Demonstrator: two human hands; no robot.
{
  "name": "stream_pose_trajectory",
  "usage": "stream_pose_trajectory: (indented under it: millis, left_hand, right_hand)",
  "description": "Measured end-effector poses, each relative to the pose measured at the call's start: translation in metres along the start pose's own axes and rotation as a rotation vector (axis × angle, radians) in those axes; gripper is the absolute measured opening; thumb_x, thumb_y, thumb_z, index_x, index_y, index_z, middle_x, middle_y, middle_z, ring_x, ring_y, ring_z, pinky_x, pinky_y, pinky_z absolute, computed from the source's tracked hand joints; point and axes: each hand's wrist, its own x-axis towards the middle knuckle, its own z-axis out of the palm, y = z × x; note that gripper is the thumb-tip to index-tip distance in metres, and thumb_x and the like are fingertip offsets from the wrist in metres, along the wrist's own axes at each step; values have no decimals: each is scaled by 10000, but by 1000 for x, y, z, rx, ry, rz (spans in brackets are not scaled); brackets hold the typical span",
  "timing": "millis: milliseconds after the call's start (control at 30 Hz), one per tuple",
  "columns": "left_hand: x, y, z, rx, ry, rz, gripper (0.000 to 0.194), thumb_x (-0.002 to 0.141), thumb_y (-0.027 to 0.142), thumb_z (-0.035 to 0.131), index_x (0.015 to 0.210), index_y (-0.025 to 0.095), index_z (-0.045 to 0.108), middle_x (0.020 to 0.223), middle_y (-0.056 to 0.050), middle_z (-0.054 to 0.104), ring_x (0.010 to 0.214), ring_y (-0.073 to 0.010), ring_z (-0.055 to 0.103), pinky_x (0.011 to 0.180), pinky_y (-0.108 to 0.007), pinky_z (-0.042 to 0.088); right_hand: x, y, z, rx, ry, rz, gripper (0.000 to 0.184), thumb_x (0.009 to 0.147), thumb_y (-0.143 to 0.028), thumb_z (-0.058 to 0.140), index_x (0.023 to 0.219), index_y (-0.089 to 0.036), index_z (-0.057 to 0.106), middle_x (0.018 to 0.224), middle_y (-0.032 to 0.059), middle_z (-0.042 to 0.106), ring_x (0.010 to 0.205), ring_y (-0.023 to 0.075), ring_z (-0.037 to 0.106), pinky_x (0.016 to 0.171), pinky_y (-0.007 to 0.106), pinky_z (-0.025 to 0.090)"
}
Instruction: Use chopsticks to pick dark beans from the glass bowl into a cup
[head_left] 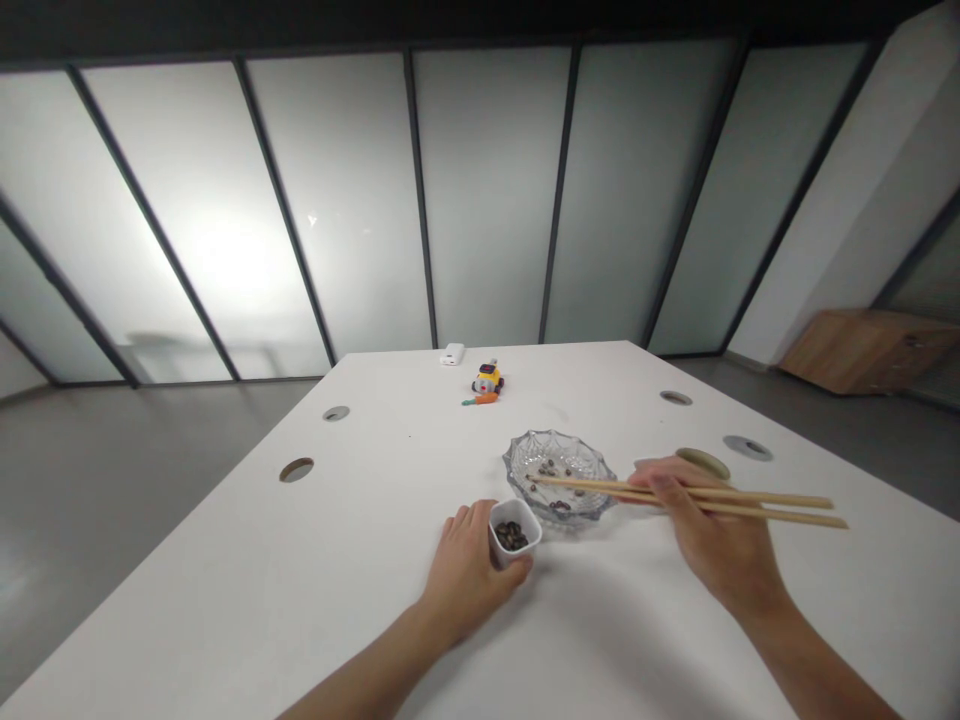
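My left hand [474,560] is wrapped round a small white cup [533,535], which holds several dark seeds [511,536]. Beside it, farther from me and to the right, stands a clear glass bowl [517,470] with a scalloped rim and several dark seeds on its bottom. A pair of wooden chopsticks [757,503] is gripped in my right hand [709,535], at the bowl's right side. Their tips reach over the bowl close to its seeds; whether they pinch one is too small to tell.
Behind my right hand a yellowish-green round object [703,462] is partly hidden. Farther back on the white table [375,530] are a yellow toy car [488,377], an orange-handled toy screwdriver [484,399] and a white box-like object [453,354]. Round holes pierce the tabletop on both sides.
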Motion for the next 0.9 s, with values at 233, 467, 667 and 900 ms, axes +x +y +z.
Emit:
stream_pose_trajectory:
  millis: [233, 467, 667, 900]
  left_hand:
    - [1, -1, 2, 2, 4, -3, 371, 876, 407, 735, 1200, 260, 632, 1254, -81, 713, 1195, -313, 616, 1042, -419, 448]
    - [2, -4, 5, -16, 21, 17, 411, 871, 419, 739, 1226, 248, 622, 1239, -83, 709, 1183, -310, 612, 1055, -431, 439]
    - [1, -3, 4, -15, 18, 22, 400, 877, 430, 745, 1214, 252, 624, 1236, -78, 714, 1183, -313, 616, 1045, -428, 435]
    - [2, -4, 3, -17, 9, 21, 398, 875, 422, 745, 1213, 248, 627, 1237, -71, 711, 1185, -313, 614, 1040, -424, 428]
  right_hand:
    - [-1, -13, 2, -2, 8, -34, 529, 1073, -666, 537, 781, -294, 774, 781, 46, 797, 757, 238, 755, 700, 358, 604]
    - [5, 2, 1, -123, -243, -59, 599, 1055, -723, 524, 750, -276, 781, 764, 53, 798, 726, 239, 753, 696, 378, 594]
    - [0, 6, 7, -85, -348, -51, 535, 1071, -666, 548, 831, -273, 821, 883, 68, 828, 836, 261, 782, 791, 410, 618]
    - [0, 10, 9, -60, -282, -139, 491, 1083, -623, 568, 837, -263, 795, 853, 51, 814, 784, 227, 772, 753, 372, 622]
